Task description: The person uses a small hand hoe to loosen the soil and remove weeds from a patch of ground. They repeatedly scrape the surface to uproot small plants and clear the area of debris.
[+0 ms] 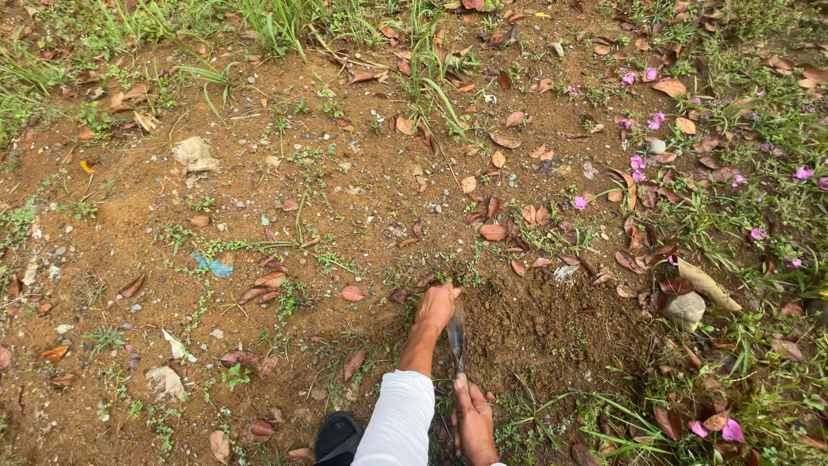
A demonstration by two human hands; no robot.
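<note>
On bare soil (552,328), blade (456,338) in right hand (474,423)

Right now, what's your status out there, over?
Left hand gripping a weed at the soil. Right hand holding blade, tip down. Dry leaves around the loose patch.

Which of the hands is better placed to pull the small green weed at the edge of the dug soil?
Probably the left hand: it rests at the small weed, while the right hand holds the blade tool.
</note>
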